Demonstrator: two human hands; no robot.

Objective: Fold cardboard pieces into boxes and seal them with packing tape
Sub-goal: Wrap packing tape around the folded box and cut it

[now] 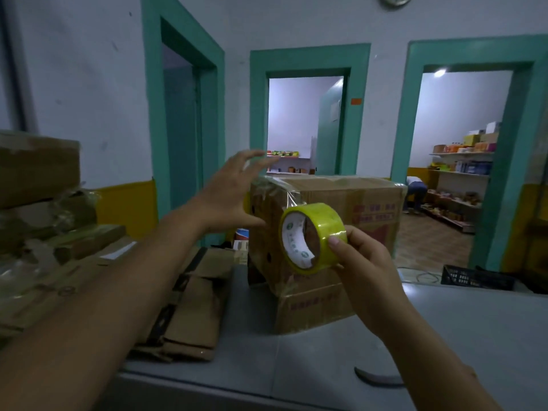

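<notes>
While the right hand (366, 264) holds a roll of yellow packing tape (311, 237) in front of the camera, the left hand (228, 194) hovers open beside a cardboard box (355, 203). The right fingers (338, 243) pinch the roll across its outer band, thumb on the near side, so that the white printed core faces left toward the viewer. A clear strip of tape (292, 192) runs from the roll up to the box's upper left corner, where it lies wrinkled over the edge. The left fingers (255, 157) are spread and slightly curved, touching nothing, just left of that corner.

The box stands on a grey bench (444, 321), closed at the top, with red printing on its front face. A second, lower printed carton (314, 307) sits directly beneath it on the bench. To the left of both, flattened cardboard pieces (192, 307) lie stacked on the bench's left end. Further left, a pile of taped cartons (38, 173) rises against the wall. A curved dark object (376, 378), too indistinct to identify, lies on the bench near the right forearm. A black plastic crate (474, 277) stands beyond the bench's far right edge. Behind the box, three green-framed doorways open in the wall; the right one (462, 143) shows shelves of goods (465, 155).
</notes>
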